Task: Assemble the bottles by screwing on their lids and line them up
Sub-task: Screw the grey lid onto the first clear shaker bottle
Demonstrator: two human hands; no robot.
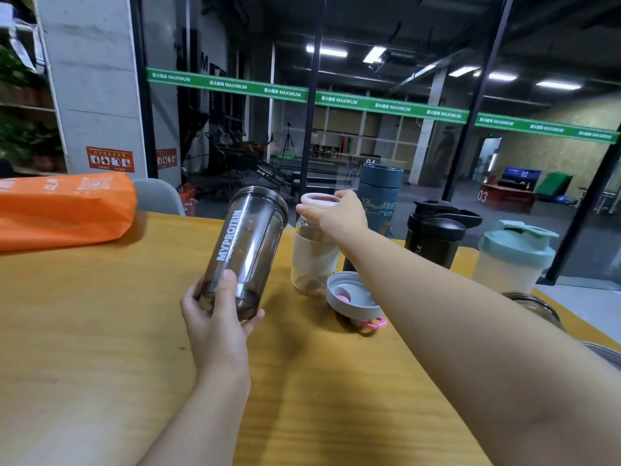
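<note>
Meanwhile, left hand around smoky bottle, right hand pinching white lid atop glass bottle.

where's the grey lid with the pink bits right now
The round grey lid with pink parts lies upside down on the yellow wooden table, right of centre in the head view, just in front of the clear glass bottle with the white sleeve.

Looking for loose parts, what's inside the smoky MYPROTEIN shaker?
The smoky transparent MYPROTEIN shaker, lidless and tilted in the left hand, looks empty through its wall. The thumb and fingers cover part of its base.
</note>
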